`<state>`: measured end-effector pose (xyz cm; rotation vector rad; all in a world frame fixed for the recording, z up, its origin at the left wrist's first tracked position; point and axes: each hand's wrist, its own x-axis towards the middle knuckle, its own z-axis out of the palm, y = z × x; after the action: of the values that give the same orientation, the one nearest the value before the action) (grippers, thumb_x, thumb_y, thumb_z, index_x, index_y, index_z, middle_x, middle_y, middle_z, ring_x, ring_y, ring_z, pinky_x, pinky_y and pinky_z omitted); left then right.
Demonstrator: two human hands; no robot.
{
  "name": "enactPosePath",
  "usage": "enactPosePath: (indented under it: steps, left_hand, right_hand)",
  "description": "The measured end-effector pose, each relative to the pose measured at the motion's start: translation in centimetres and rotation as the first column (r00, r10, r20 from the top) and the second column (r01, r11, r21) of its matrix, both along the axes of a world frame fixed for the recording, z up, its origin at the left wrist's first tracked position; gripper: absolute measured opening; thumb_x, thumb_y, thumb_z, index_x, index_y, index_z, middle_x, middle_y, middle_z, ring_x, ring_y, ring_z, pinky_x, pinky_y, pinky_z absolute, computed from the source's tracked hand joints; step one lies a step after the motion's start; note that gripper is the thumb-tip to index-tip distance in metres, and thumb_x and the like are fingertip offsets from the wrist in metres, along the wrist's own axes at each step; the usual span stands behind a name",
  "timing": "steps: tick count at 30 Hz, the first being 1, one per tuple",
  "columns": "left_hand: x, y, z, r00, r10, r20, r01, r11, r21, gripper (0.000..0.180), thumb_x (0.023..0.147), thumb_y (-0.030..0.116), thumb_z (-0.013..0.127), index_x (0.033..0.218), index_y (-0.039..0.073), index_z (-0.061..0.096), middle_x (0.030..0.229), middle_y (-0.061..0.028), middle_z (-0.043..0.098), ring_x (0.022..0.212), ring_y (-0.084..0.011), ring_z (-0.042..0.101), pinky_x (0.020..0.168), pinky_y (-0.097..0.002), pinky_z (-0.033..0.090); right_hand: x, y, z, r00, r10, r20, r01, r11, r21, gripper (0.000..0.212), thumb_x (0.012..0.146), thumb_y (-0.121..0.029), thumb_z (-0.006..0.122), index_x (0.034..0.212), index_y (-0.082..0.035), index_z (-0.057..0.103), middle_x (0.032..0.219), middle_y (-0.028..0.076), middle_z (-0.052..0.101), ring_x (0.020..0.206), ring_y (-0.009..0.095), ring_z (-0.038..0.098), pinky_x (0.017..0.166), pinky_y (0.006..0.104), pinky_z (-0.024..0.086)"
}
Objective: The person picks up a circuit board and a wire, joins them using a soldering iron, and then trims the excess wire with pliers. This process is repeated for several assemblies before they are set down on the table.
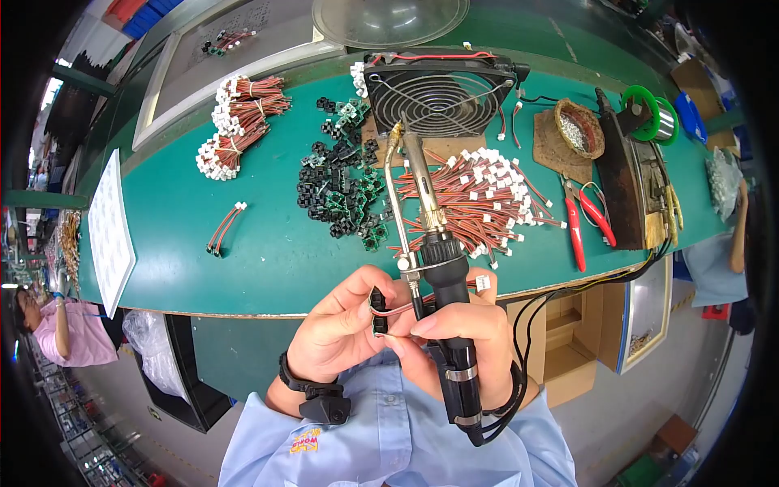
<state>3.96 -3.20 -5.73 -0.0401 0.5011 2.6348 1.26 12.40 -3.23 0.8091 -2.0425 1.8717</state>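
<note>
At the table's near edge, my left hand [337,323] pinches a small black component [378,313] between thumb and fingers. My right hand [471,334] grips a soldering iron [449,280] with a thin solder-feed tube [390,191] clamped alongside, its tip pointing away from me. Red and dark wires [399,309] run from the component toward my right fingers, and a white plug [483,282] shows beside them. Beyond my hands lie a heap of black components on green circuit boards [337,183] and a pile of wire leads with white plugs [487,191].
A black fan [438,97] stands behind the piles. On the right are red-handled cutters [596,215], a cup of metal shavings [580,130], an iron stand [623,178] and a solder spool [651,114]. Bundled leads [239,130] and a wired piece [225,229] lie left. Black cables [527,333] trail rightward.
</note>
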Motion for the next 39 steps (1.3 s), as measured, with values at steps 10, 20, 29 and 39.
enactPosePath:
  steps: [10,20,29,39]
  left_hand:
    - [0.1,0.1,0.2,1.000,0.016,-0.010,-0.016,0.999,-0.050,0.021,0.092,0.018,0.051,0.107,0.005,0.045,0.099,-0.0049,0.045,0.094,-0.0157,0.048,0.081,-0.0292,0.041]
    - [0.0,0.0,0.1,0.999,0.019,-0.029,-0.021,0.997,-0.079,0.022,0.091,0.018,0.053,0.107,0.005,0.046,0.100,-0.0055,0.046,0.093,-0.0151,0.048,0.078,-0.0277,0.041]
    - [0.0,-0.1,0.2,0.998,0.025,-0.059,-0.033,0.990,-0.136,0.022,0.091,0.017,0.054,0.106,0.004,0.047,0.100,-0.0060,0.048,0.092,-0.0152,0.049,0.077,-0.0276,0.041]
    - [0.1,-0.3,1.7,0.995,0.078,-0.067,-0.098,0.912,-0.398,0.025,0.089,0.019,0.058,0.104,0.001,0.050,0.100,-0.0081,0.053,0.091,-0.0149,0.051,0.079,-0.0282,0.041]
  right_hand:
    - [-0.3,0.3,0.4,0.999,0.045,0.023,-0.045,0.999,0.017,0.051,0.058,0.003,0.074,0.102,-0.012,0.053,0.074,-0.002,0.060,0.060,0.014,0.055,0.074,0.0333,0.027]
    - [-0.4,0.3,0.5,1.000,0.021,0.003,-0.021,1.000,0.017,0.048,0.062,0.003,0.074,0.102,-0.012,0.052,0.076,-0.001,0.061,0.062,0.015,0.057,0.076,0.0342,0.031]
    - [-0.3,0.5,0.8,0.998,0.042,0.048,-0.044,0.999,0.032,0.045,0.063,0.003,0.072,0.101,-0.012,0.053,0.074,-0.002,0.060,0.062,0.015,0.057,0.078,0.0336,0.033]
    - [-0.8,0.9,1.0,0.998,0.044,0.042,-0.048,0.993,0.111,0.039,0.064,0.001,0.071,0.098,-0.012,0.055,0.070,-0.003,0.059,0.060,0.013,0.057,0.074,0.0305,0.035]
